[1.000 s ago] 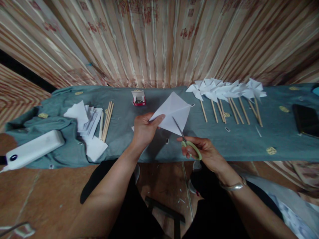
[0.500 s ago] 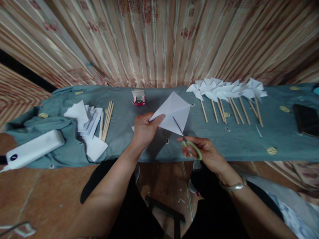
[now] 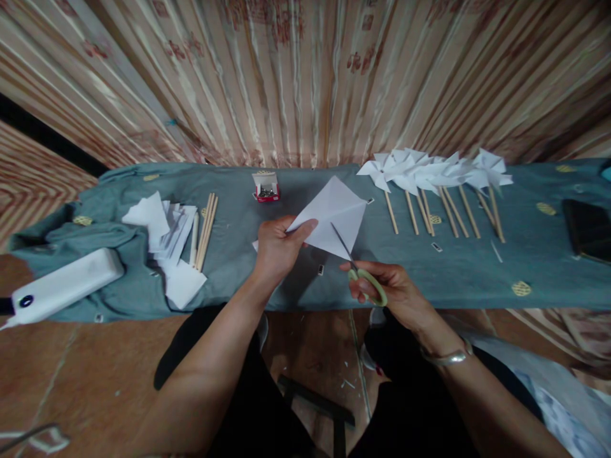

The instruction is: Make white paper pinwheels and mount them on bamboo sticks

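Observation:
My left hand pinches the left corner of a white square of paper, held up like a diamond above the grey-blue cloth. My right hand is wrapped round the green handles of a pair of scissors. The blades point up and to the left and reach into the paper from its lower edge.
A row of white paper pinwheels on wooden sticks lies at the back right. Cut paper pieces and bare sticks lie at the left, beside a white box-shaped device. A small red box of pins and a dark phone also lie on the cloth.

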`<state>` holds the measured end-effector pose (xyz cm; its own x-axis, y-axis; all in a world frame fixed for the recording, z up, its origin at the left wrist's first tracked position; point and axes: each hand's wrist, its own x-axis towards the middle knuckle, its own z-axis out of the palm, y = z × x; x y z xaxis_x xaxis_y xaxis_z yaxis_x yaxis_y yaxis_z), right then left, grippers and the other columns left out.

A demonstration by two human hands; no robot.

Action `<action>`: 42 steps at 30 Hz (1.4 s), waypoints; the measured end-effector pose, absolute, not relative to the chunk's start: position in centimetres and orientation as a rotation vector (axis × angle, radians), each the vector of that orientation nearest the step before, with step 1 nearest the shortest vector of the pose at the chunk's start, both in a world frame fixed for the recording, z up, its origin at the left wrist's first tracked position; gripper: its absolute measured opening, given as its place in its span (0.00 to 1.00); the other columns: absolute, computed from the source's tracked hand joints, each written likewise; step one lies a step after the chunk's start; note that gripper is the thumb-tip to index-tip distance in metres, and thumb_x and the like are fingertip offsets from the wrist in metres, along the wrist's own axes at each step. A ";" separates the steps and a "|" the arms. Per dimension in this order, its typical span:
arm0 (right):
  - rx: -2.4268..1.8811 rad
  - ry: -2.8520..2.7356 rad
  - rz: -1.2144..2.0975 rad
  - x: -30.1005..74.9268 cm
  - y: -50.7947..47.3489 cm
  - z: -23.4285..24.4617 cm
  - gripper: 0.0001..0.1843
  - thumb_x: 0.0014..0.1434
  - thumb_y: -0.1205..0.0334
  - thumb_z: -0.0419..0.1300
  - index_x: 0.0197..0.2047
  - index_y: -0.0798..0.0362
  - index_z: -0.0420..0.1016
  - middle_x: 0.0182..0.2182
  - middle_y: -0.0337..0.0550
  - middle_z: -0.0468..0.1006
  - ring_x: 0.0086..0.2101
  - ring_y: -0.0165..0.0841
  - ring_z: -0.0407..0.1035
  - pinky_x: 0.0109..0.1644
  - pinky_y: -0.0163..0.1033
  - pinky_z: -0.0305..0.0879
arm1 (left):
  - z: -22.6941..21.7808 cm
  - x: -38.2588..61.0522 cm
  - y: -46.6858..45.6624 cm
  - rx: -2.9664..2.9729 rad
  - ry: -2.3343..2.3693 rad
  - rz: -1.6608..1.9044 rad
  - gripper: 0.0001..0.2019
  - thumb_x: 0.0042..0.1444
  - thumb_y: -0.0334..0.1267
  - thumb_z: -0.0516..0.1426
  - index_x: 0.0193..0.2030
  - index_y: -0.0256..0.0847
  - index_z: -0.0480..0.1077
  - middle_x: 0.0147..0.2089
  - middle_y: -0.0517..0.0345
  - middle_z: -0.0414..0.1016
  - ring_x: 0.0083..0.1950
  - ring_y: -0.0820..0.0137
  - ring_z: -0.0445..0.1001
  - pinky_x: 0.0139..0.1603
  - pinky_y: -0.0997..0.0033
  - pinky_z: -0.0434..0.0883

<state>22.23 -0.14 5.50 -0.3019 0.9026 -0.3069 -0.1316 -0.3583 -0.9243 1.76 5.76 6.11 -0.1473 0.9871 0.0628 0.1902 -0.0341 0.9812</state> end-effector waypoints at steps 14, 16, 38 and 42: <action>-1.145 -1.053 1.773 22.3 -0.1 5.2 0.19 0.42 0.51 0.75 0.38 0.48 0.84 0.20 0.35 0.75 0.20 0.24 0.64 0.25 0.34 0.66 | 6.3 1.9 5.7 1.261 1.412 1.286 0.11 0.48 0.43 0.64 0.23 0.39 0.76 0.20 0.62 0.71 0.22 0.74 0.67 0.23 0.76 0.66; -1.149 -1.047 1.773 22.3 -0.1 5.1 0.18 0.42 0.52 0.75 0.38 0.48 0.84 0.20 0.35 0.75 0.20 0.24 0.65 0.24 0.33 0.66 | 6.3 1.9 5.7 1.255 1.410 1.288 0.10 0.48 0.43 0.64 0.23 0.40 0.76 0.20 0.62 0.72 0.22 0.74 0.68 0.23 0.76 0.66; -1.162 -1.344 1.689 27.5 0.8 6.2 0.29 0.46 0.41 0.70 0.45 0.52 0.80 0.29 0.42 0.78 0.28 0.30 0.69 0.30 0.34 0.64 | 7.2 0.6 6.0 1.155 1.434 1.344 0.11 0.43 0.46 0.66 0.24 0.39 0.77 0.22 0.60 0.75 0.23 0.73 0.68 0.23 0.75 0.66; -1.264 -1.126 1.313 27.7 2.2 5.5 0.26 0.41 0.47 0.74 0.44 0.47 0.78 0.30 0.39 0.79 0.27 0.29 0.70 0.30 0.34 0.66 | 6.9 1.1 5.6 1.181 1.392 1.153 0.10 0.43 0.44 0.65 0.23 0.38 0.76 0.20 0.61 0.72 0.22 0.74 0.66 0.23 0.75 0.63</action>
